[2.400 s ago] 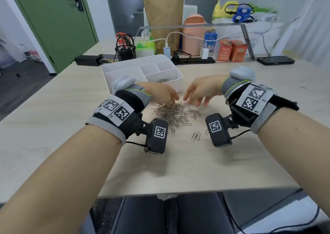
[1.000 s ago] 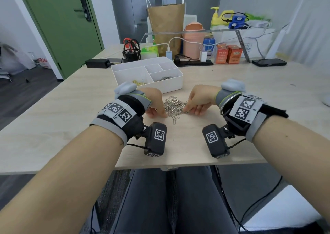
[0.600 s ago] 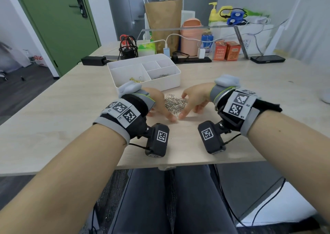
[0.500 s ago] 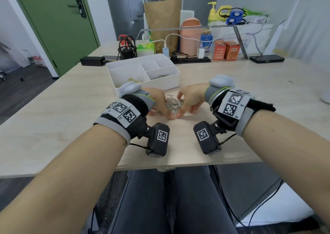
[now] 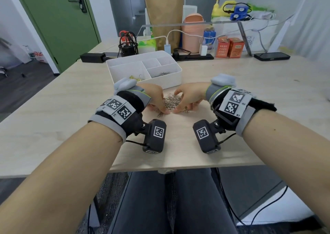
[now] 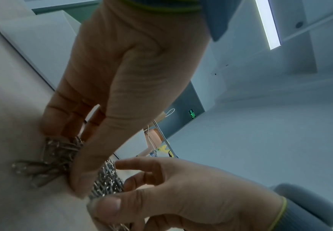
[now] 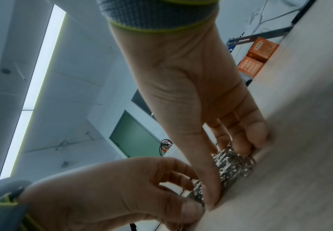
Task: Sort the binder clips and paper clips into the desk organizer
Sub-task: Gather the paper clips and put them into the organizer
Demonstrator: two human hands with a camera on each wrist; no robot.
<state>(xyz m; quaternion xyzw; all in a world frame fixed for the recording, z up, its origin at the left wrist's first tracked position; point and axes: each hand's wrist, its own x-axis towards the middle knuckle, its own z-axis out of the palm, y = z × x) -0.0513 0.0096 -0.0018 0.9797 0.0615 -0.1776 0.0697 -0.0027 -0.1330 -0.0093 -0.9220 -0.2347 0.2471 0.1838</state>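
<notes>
At the bottom of the head view the person's legs showed under the near edge of the pale wooden worktop (image 5: 53, 126), and both forearms reached up the frame from the lower corners. Just below the centre of the picture the left hand (image 5: 155, 98) and right hand (image 5: 189, 96) stood on edge facing each other, cupped round a heap of silver paper clips (image 5: 172, 102) on the worktop. The wrist views showed each hand's fingers curled against the heap with the thumbs nearly meeting at its near side, so both hands were closing on the clips in a shared scoop; whether the heap had left the worktop I could not tell. A few stray clips poked out under the left hand's fingers. Just beyond the hands, above centre, sat the white desk organizer (image 5: 171, 80). Its large left compartment held some gold-coloured binder clips (image 5: 136, 78), and its long front-right compartment already held a thin layer of paper clips; the two small back compartments looked bare. As I judged it, no binder clips lay loose in view, so that part seemed done, and what remained was to carry this last heap, and any strays, into the paper-clip compartment.
</notes>
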